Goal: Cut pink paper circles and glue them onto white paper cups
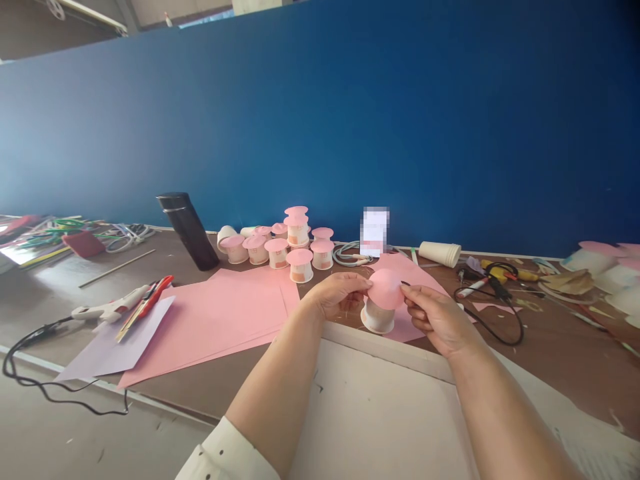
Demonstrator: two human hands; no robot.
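1. A tall, plain blue wall panel (350, 120) fills most of the view and runs across its whole width.
2. Its colour is lighter at the left and deepens almost to black in the top right corner (the light looks soft and even, with no hard shadows).
3. Above the panel's top edge, at upper left, a dull brown-grey surface (30, 33) and a pale beam (90, 15) show. Beside them sits a thin bright strip (205, 19), too small to tell whether it is a window.
4. A brown tabletop (550, 353) meets the foot of the panel.
5. Nearer the camera lies an off-white board (380, 413), with a grey-beige surface (50, 440) at lower left.
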